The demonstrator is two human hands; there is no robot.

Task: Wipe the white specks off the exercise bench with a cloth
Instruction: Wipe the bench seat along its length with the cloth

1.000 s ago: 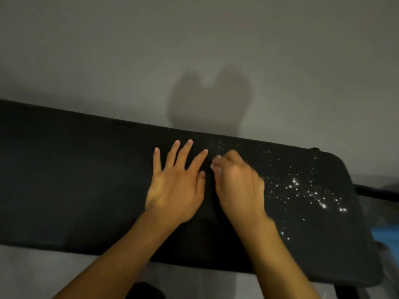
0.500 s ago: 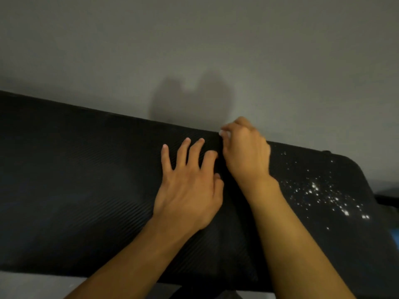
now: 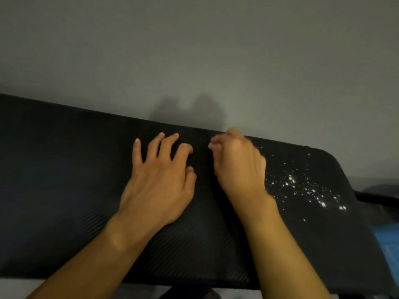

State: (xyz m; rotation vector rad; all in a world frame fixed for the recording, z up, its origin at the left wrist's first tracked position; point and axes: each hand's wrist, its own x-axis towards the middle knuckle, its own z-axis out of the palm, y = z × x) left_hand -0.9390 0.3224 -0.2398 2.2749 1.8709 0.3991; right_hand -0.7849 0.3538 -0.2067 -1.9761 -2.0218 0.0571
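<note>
Since that cloth (image 3: 216, 146) bunched in your right hand (image 3: 237, 167) looks soft and light, keep pinching; left hand (image 3: 159, 180) spread flat on bench (image 3: 64, 180), specks (image 3: 302, 186) near its right end.

My right hand (image 3: 238, 167) is showing motion blur, and its curled fingers (image 3: 216, 143) are hiding all but a small pale bit of whatever they are pinching. The worktop (image 3: 64, 169) is running off the left edge. At the right edge I am seeing a cut-off blue thing (image 3: 388, 244) that I cannot identify.
</note>
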